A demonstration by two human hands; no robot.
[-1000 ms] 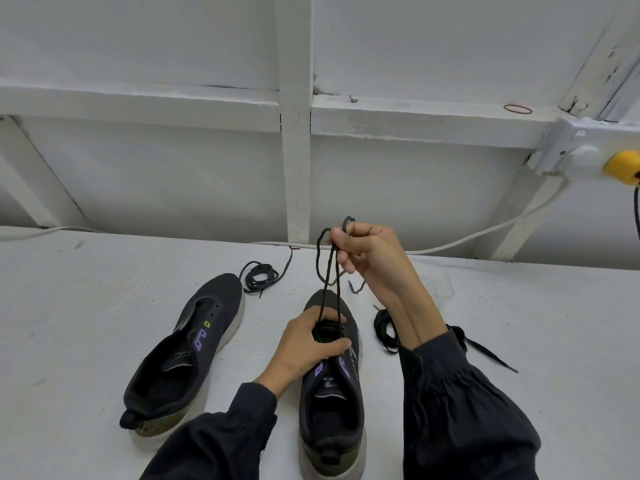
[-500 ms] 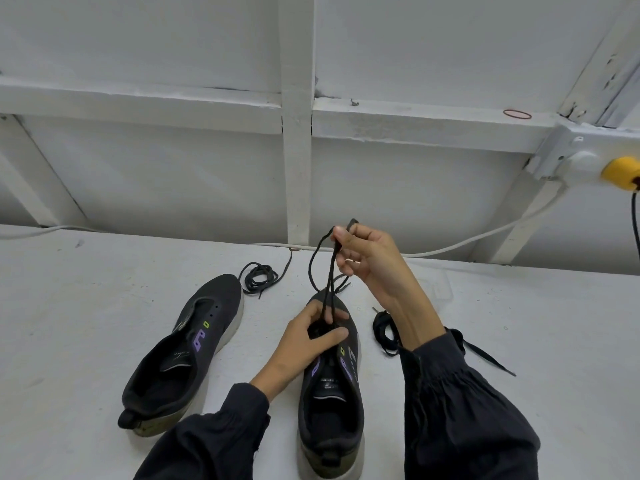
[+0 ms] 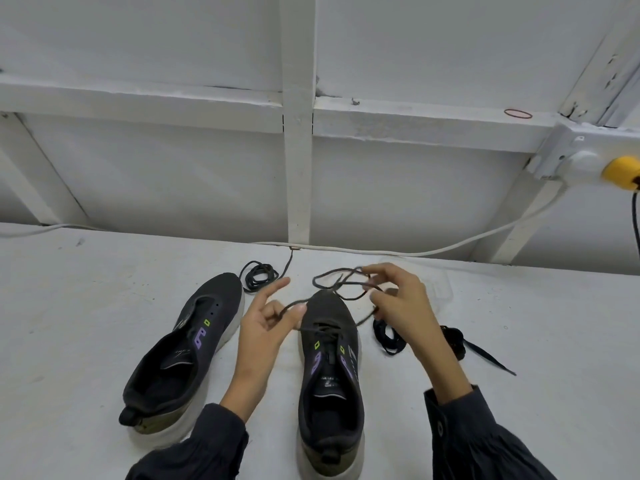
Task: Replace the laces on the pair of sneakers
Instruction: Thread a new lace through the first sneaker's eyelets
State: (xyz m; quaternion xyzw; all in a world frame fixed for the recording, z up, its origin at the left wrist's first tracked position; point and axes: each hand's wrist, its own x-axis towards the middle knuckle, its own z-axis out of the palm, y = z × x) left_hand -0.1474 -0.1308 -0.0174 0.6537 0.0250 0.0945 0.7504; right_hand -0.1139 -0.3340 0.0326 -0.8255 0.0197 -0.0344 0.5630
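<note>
Two black sneakers with white soles lie on the white surface. The left sneaker (image 3: 187, 348) has no lace. The right sneaker (image 3: 329, 368) has a dark lace (image 3: 341, 284) threaded through its lower eyelets, and the lace's free ends loop above its toe. My left hand (image 3: 266, 320) pinches one strand of that lace beside the toe, index finger stretched out. My right hand (image 3: 398, 303) holds the other strands in curled fingers just right of the toe.
A coiled black lace (image 3: 259, 273) lies beyond the left sneaker. Another black lace bundle (image 3: 391, 336) and a flat black lace (image 3: 474, 349) lie right of the right sneaker. A white cable (image 3: 415, 251) runs along the wall to a socket with a yellow plug (image 3: 620, 171).
My right hand has come down from holding the lace up high to near the toe. My left hand has left the sneaker's tongue and now pinches a lace strand.
</note>
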